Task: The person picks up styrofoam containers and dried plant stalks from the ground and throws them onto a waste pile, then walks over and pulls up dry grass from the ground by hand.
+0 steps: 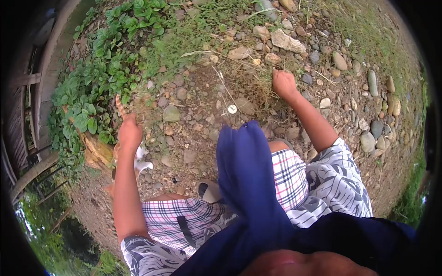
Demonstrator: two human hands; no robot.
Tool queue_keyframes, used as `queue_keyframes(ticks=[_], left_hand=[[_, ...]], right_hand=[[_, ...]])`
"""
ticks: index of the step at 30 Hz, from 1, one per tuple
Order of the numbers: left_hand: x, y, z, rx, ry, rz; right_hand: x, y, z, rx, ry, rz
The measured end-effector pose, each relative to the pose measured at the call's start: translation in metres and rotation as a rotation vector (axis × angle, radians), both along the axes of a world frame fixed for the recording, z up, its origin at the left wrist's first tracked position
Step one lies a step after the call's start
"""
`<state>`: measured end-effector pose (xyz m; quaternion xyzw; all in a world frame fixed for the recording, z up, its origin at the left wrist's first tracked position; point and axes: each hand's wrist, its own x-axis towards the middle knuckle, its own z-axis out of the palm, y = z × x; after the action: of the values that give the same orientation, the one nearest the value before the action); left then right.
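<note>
My right hand (284, 84) is closed at the right edge of a clump of dry, uprooted-looking weeds (258, 89), its fingers bunched on the stems low over the stony soil. My left hand (130, 132) is curled into a fist on the left. An orange-and-white cat (142, 161) is partly hidden behind my left forearm. Its striped tail (120, 106) shows just past my knuckles; I cannot tell whether my fingers hold it.
Leafy green plants (94, 110) grow at the left, with a piece of wood (96, 152) below them. Rounded stones (367, 141) lie across the soil, and a small white disc (232, 109) is near the middle. A dark blue cloth (246, 161) hangs in front of my body.
</note>
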<state>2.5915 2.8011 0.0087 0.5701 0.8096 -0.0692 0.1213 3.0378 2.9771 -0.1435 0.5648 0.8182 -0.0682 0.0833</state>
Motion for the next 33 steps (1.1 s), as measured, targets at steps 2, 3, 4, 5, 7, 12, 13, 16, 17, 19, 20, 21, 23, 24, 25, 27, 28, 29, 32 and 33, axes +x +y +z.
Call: queue_keyframes(ticks=[2, 3, 4, 5, 7, 12, 13, 16, 17, 19, 20, 21, 23, 24, 25, 27, 28, 29, 32, 33], left_hand=[[0.021, 0.008, -0.011, -0.045, 0.041, -0.137], [0.031, 0.011, -0.020, -0.049, 0.052, -0.232], [0.041, 0.016, -0.028, -0.123, 0.051, -0.268], [0.052, 0.019, -0.036, -0.195, 0.048, -0.303], [0.071, 0.023, -0.054, -0.147, -0.009, -0.397], [0.108, 0.050, -0.088, 0.038, -0.065, -0.528], [0.115, 0.059, -0.091, 0.010, -0.076, -0.544], [0.132, 0.095, -0.099, -0.031, -0.092, -0.606], [0.136, 0.107, -0.107, -0.006, -0.087, -0.627], [0.139, 0.133, -0.123, 0.090, -0.043, -0.656], [0.138, 0.145, -0.133, 0.158, -0.007, -0.666], [0.136, 0.156, -0.140, 0.222, 0.028, -0.676], [0.127, 0.175, -0.151, 0.208, 0.191, -0.697], [0.124, 0.186, -0.155, 0.210, 0.275, -0.709], [0.120, 0.195, -0.158, 0.184, 0.379, -0.706], [0.117, 0.206, -0.161, 0.147, 0.404, -0.573], [0.116, 0.211, -0.162, 0.129, 0.418, -0.505], [0.112, 0.214, -0.167, 0.191, 0.466, -0.486], [0.104, 0.225, -0.177, 0.049, 0.391, -0.328], [0.102, 0.229, -0.175, 0.032, 0.406, -0.328]], right_hand=[[0.002, 0.009, 0.001, -0.075, 0.009, 0.032], [0.004, 0.012, 0.002, -0.111, 0.011, 0.044], [0.006, 0.014, 0.000, -0.116, 0.058, 0.068], [0.008, 0.015, -0.002, -0.120, 0.105, 0.093], [0.015, 0.011, -0.011, -0.154, 0.203, 0.182], [0.002, -0.041, 0.010, -0.331, 0.206, 0.411], [0.003, -0.034, 0.014, -0.209, 0.288, 0.350], [0.017, -0.007, 0.001, 0.237, 0.464, 0.125], [0.016, 0.006, 0.003, 0.149, 0.572, -0.007], [0.016, 0.021, 0.000, 0.173, 0.644, -0.070], [0.020, 0.023, -0.012, 0.286, 0.607, -0.004], [0.019, 0.024, -0.018, 0.394, 0.569, 0.059], [0.022, 0.024, -0.023, 0.320, 0.529, 0.027], [0.023, 0.026, -0.023, 0.291, 0.509, 0.012], [0.023, 0.027, -0.022, 0.291, 0.499, 0.016], [0.024, 0.028, -0.024, 0.292, 0.482, 0.025], [0.024, 0.029, -0.024, 0.283, 0.498, 0.032], [0.026, 0.030, -0.025, 0.275, 0.513, 0.040], [0.025, 0.030, -0.026, 0.279, 0.543, 0.052], [0.025, 0.031, -0.027, 0.286, 0.550, 0.056]])
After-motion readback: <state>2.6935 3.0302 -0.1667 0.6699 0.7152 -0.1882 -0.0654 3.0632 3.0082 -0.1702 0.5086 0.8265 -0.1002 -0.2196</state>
